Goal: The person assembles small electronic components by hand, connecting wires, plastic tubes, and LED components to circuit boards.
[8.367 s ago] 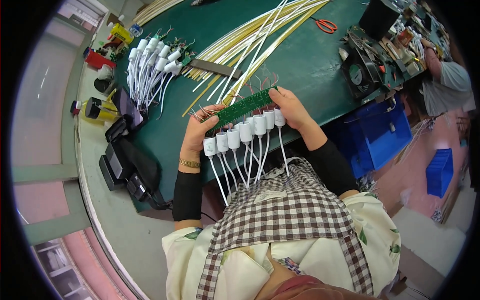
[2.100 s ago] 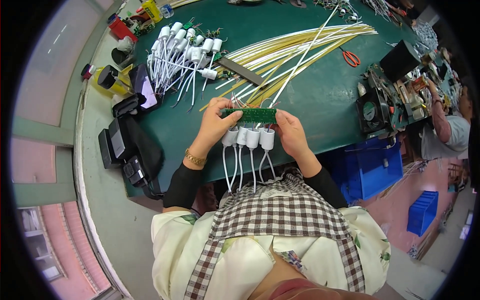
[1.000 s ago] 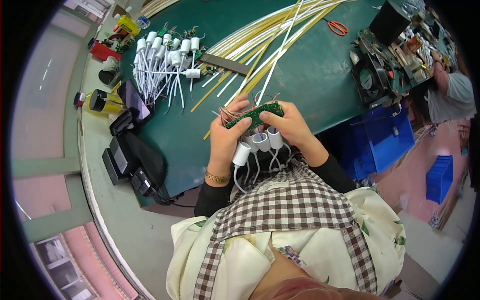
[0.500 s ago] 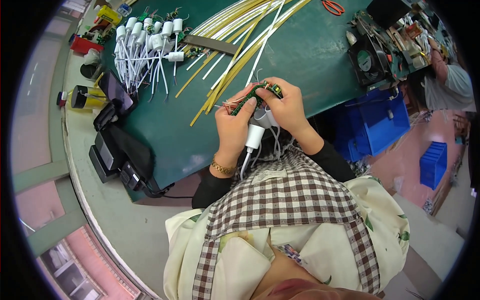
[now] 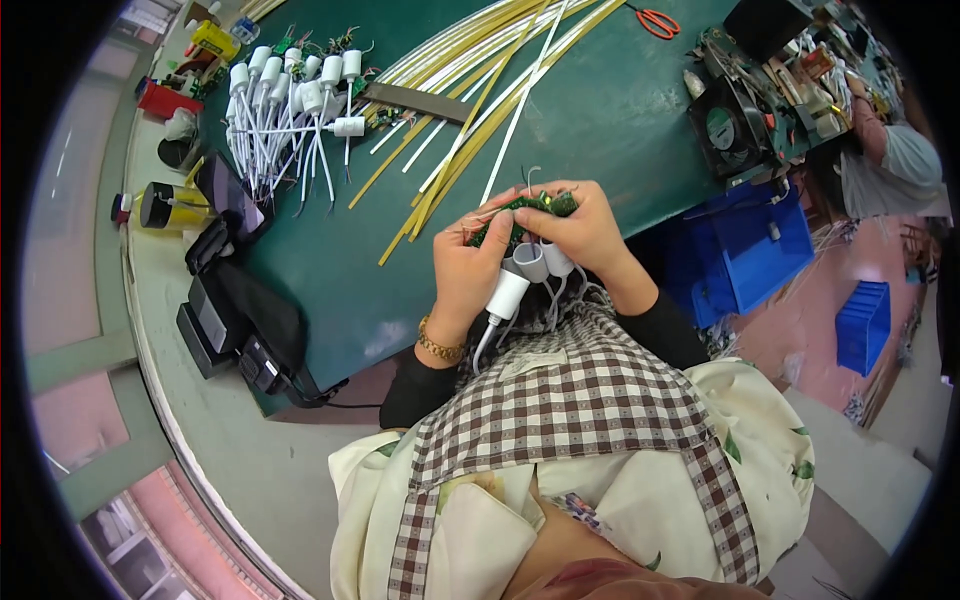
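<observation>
Between my two hands is a green circuit board (image 5: 508, 232) with thin wires at its left end and small parts along it. My left hand (image 5: 468, 265) grips its left end, thumb pressed on top. At the right end, my right hand (image 5: 585, 228) pinches it, thumb on the near face. Just below the board hang white cylindrical housings with grey-white cables; one white housing (image 5: 507, 294) lies tilted under my left hand, and an open-ended white housing (image 5: 530, 262) sits between the hands. My fingers hide the board's far side.
White and yellow strips (image 5: 470, 110) lie across the green table (image 5: 330, 300), crossed by a flat grey bar (image 5: 418, 102). Several white housings with cables (image 5: 275, 110) are heaped at the far left. Orange-handled scissors (image 5: 657, 22) lie far right, beyond a black fan (image 5: 728, 135). A blue bin (image 5: 760, 250) stands right.
Both hands and the board have come slightly nearer to me. The board has turned in my grip, and the white housings below it have shifted a little.
</observation>
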Demonstrator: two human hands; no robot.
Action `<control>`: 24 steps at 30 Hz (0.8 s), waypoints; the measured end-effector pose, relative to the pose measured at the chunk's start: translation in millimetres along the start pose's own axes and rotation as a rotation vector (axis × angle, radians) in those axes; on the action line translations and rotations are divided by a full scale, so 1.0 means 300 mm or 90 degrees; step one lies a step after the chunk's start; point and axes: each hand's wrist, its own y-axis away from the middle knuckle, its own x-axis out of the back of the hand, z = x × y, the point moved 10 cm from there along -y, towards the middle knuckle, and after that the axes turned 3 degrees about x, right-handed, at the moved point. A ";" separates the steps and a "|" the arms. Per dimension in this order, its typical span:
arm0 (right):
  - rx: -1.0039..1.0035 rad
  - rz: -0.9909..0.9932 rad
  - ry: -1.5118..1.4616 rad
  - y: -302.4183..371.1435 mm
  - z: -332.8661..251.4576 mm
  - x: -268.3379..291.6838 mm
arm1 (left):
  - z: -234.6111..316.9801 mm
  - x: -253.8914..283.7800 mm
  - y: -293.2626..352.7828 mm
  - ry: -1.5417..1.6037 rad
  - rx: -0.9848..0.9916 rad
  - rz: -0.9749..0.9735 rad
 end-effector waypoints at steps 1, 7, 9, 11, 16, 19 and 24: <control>0.014 0.052 0.040 0.010 0.001 0.016 | 0.006 0.006 0.006 -0.062 -0.016 0.028; -0.059 0.050 -0.150 0.018 0.035 0.004 | 0.035 0.003 -0.029 0.047 -0.008 -0.028; -0.095 -0.002 -0.180 0.008 0.044 -0.015 | 0.042 -0.011 -0.034 0.124 0.035 -0.099; -0.099 -0.091 -0.176 -0.006 0.016 -0.057 | 0.047 -0.019 -0.050 0.131 0.026 -0.163; -0.114 -0.101 -0.082 -0.023 0.057 -0.053 | 0.005 -0.004 -0.064 0.131 0.005 -0.161; 0.004 -0.061 -0.058 -0.034 0.031 -0.029 | 0.023 -0.026 -0.058 0.160 0.004 -0.186; -0.008 0.009 -0.048 0.004 0.022 -0.017 | 0.026 -0.020 -0.045 0.033 -0.008 -0.124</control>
